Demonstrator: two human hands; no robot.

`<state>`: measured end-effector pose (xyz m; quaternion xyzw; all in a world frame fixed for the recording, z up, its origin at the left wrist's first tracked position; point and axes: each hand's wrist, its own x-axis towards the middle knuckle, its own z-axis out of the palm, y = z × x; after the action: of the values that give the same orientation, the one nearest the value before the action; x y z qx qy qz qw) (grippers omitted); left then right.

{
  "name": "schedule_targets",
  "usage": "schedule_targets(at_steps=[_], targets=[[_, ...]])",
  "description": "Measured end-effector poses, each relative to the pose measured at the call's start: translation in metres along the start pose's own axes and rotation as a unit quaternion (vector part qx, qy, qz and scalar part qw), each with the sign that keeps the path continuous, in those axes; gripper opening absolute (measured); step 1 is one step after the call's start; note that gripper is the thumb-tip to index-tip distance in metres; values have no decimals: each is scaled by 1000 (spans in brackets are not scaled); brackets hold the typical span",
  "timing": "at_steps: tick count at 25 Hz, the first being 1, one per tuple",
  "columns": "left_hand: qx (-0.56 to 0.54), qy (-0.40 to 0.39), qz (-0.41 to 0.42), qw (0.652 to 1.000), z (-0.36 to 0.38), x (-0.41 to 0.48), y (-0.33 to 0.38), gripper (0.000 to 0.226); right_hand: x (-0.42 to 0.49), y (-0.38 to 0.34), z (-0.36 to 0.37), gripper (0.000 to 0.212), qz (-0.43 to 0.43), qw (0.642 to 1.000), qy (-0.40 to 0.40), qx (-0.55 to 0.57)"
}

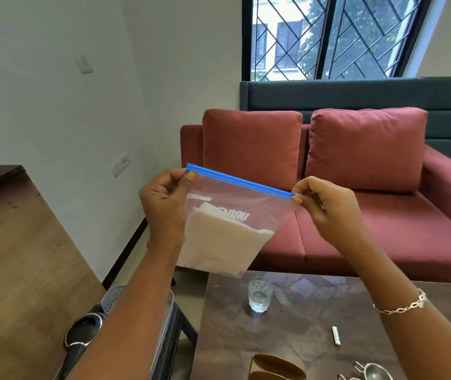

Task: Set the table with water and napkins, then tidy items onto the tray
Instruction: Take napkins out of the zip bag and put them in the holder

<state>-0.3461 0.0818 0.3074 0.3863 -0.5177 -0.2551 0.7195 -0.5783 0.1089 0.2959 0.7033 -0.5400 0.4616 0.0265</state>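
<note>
Head view: left hand (168,200) and right hand (321,204) are each pinching an end of the blue zip (239,181), holding the bag (227,231) of napkins (218,242) up over the table (314,319) near the glass (259,294), likely to work the seal.

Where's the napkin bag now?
Head view, centre: the zip bag hangs in the air between the left hand and right hand, each pinching an end of its blue zip strip, with the glass below it on the table.
</note>
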Motion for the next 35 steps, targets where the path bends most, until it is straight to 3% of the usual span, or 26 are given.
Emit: schedule_targets(at_steps=[3,7,14,16,18,20,23,25,29,35], targets=[[-9,-6,-8,1000,4,0,2,15,6,0,-4,3,1,1000,-3,-12],[-34,-18,-9,999,5,0,2,19,10,-3,-5,4,21,999,-42,-10],[-68,-46,-43,996,8,-10,-3,23,20,-29,5,11,-25,995,-94,33],[-62,-24,-69,995,11,-15,-6,15,18,-29,13,8,-14,997,-78,25],[-39,50,-104,993,12,-26,-13,10,10,-26,22,6,8,999,-49,9],[-42,97,-182,978,16,-50,-16,10,-3,-24,31,7,-3,1000,-4,-25],[-136,48,-350,925,26,-86,-9,4,-26,-26,45,14,-32,998,32,-53],[-177,37,-406,896,31,-94,-9,3,-43,-31,56,16,-36,996,35,-78],[-214,44,-418,882,34,-94,-10,2,-67,-38,66,9,-51,996,37,-60],[-208,61,-433,875,32,-98,-7,12,-72,-36,66,27,-51,999,15,-8]])
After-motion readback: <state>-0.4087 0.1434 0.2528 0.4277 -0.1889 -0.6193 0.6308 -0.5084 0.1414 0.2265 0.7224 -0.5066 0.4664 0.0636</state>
